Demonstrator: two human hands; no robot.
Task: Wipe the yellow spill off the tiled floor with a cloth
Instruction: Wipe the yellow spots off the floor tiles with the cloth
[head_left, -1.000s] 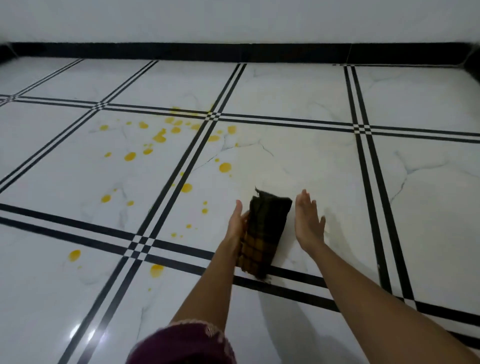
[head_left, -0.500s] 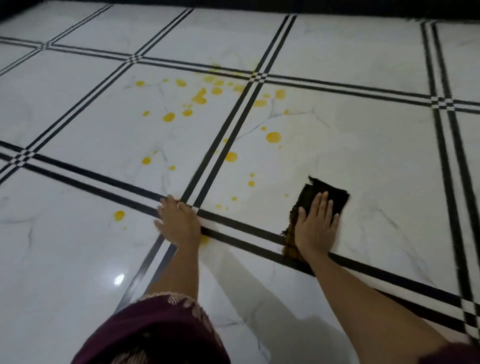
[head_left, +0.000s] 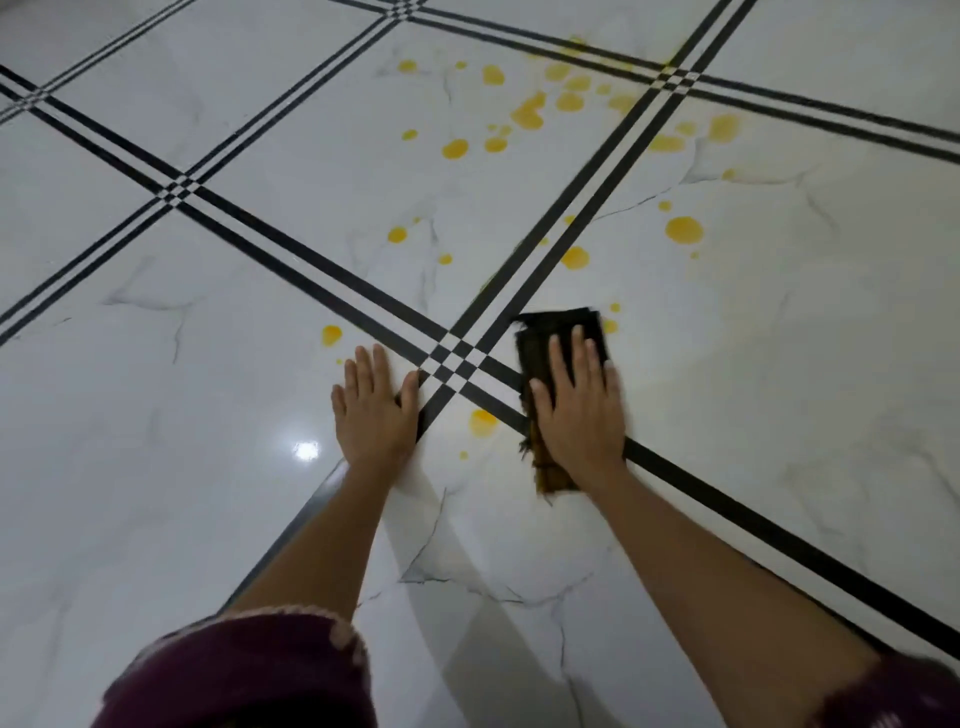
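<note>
Tiled floor (head_left: 779, 415): dark cloth (head_left: 563, 332) under flat right hand (head_left: 579, 415), left hand (head_left: 374, 410) splayed beside.

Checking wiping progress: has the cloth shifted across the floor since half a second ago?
Yes. The cloth slid left under the right hand, now next to the black-line crossing.

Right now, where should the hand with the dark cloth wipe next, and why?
Probably slide the right hand, pressed flat on the dark folded cloth, a little left onto the yellow drop beside it. That drop lies nearest, between the cloth and the left hand braced on the white tiled floor.
</note>
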